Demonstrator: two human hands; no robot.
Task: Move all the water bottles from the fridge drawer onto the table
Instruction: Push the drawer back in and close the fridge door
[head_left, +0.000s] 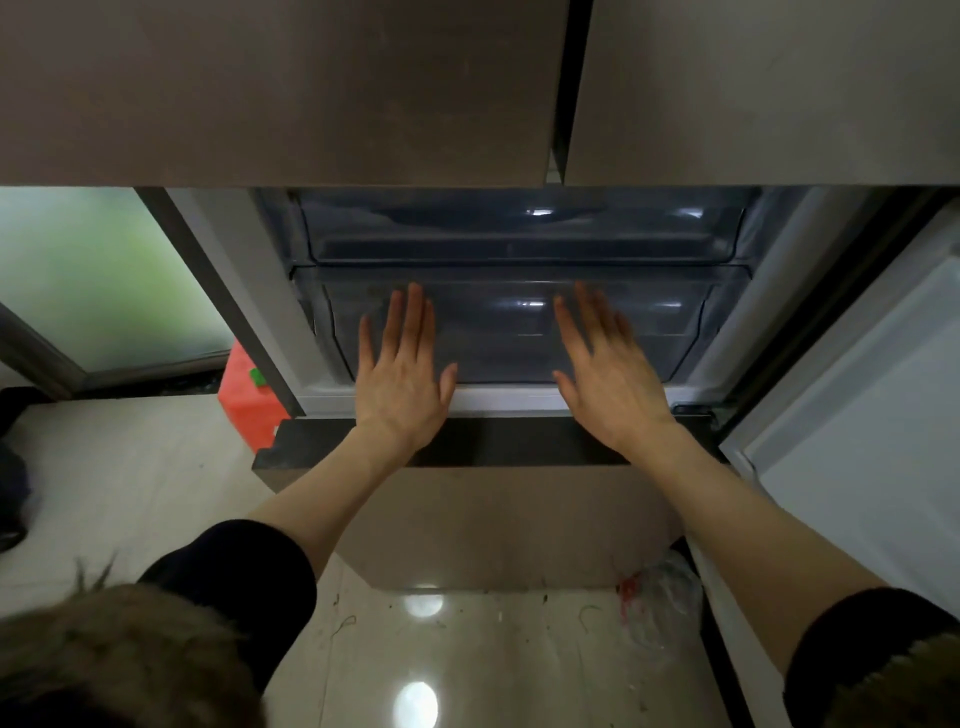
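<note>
The lower clear plastic fridge drawer (519, 291) sits inside the open fridge compartment, under a second clear drawer (519, 228). My left hand (402, 374) and my right hand (605, 374) lie flat with straight fingers against the lower drawer's front, side by side, palms forward. Neither hand holds anything. No water bottle shows in either drawer; through the dim plastic I see only reflections.
Closed brown upper doors (280, 88) hang above. The open door's white inner panel (862, 415) stands at the right. A brown lower drawer front (493, 519) juts out below my hands. An orange-red bag (244, 400) lies left of the fridge, on the glossy tiled floor (426, 649).
</note>
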